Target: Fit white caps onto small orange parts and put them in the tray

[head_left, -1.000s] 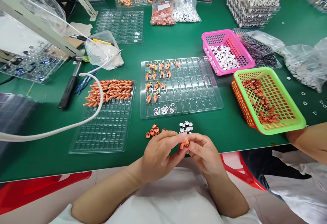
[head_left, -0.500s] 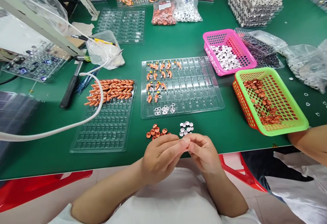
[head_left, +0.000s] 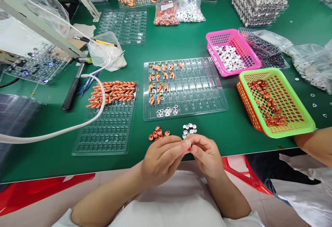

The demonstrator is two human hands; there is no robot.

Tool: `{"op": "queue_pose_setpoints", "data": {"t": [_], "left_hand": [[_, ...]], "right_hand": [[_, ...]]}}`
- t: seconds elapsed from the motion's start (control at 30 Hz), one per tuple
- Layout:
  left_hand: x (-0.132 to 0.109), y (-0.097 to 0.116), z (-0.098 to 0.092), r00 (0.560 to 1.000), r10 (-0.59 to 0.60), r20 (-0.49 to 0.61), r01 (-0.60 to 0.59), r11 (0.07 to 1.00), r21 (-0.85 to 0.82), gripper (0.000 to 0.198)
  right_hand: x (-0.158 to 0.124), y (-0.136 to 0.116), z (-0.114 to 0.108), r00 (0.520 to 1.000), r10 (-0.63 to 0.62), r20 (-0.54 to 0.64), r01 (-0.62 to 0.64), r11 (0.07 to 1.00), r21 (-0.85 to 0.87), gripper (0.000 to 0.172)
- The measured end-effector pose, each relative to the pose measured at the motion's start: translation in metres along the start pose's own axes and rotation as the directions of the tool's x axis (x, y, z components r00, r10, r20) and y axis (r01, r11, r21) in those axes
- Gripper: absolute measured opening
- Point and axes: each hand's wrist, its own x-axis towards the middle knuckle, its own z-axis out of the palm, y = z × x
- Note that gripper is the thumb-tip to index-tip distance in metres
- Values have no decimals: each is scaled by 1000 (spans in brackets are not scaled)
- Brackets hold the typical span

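Note:
My left hand [head_left: 164, 159] and my right hand [head_left: 206, 155] meet at the table's front edge, fingertips pinched together. Between them shows a sliver of a small orange-brown part [head_left: 190, 147], mostly hidden by the fingers. Just beyond my left hand lies a loose group of orange cup-shaped discs [head_left: 157, 133]. White round caps [head_left: 189, 129] lie past my right fingertips. Farther out is a clear compartment tray [head_left: 197, 92] with orange curved pieces [head_left: 159, 87] in its left part and white rings [head_left: 168, 111] along its near side.
At right stand a pink basket [head_left: 255, 59] of white caps and a green basket [head_left: 302, 121] of orange discs, near another person's arm [head_left: 315, 145]. At left, a white hose [head_left: 102, 102] crosses a tray of orange pieces [head_left: 114, 92], near a hammer [head_left: 71, 92].
My fingers have shifted slightly, and a bit more of the orange-brown part shows dark between them. Everything on the table stays in place.

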Motion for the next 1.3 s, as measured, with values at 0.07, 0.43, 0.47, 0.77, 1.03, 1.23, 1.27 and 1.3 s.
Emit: {"op": "queue_pose_setpoints", "data": {"t": [0.07, 0.43, 0.47, 0.77, 1.03, 1.23, 1.27, 1.3], "left_hand": [[0, 0, -2, 1000, -4, 12, 4, 1000, -19, 50], [1, -2, -3, 996, -92, -14, 91, 994, -65, 41], [2, -3, -3, 993, -121, 10, 121, 982, -147, 41], [7, -2, -6, 556, -700, 449, 746, 180, -642, 10], [11, -9, -2, 369, -673, 642, 742, -202, -639, 24], [13, -8, -4, 333, -671, 662, 761, -223, -609, 25], [13, -8, -4, 330, -673, 661, 762, -223, -608, 25], [14, -8, -4, 329, -676, 660, 763, -222, -607, 26]], "right_hand": [[-1, -1, 0, 999, -45, 6, 45, 997, -55, 13], [-3, -6, 2, 943, -333, 21, 319, 879, -354, 11], [-3, -7, 2, 928, -371, 37, 353, 842, -409, 14], [-2, -24, 2, 767, -543, 342, 577, 350, -738, 33], [1, -24, 3, 741, -515, 431, 621, 283, -731, 29], [-1, -20, 2, 743, -526, 413, 622, 316, -716, 30], [-1, -21, 2, 745, -522, 416, 622, 318, -716, 29], [0, -21, 1, 747, -515, 420, 622, 318, -716, 30]]}}
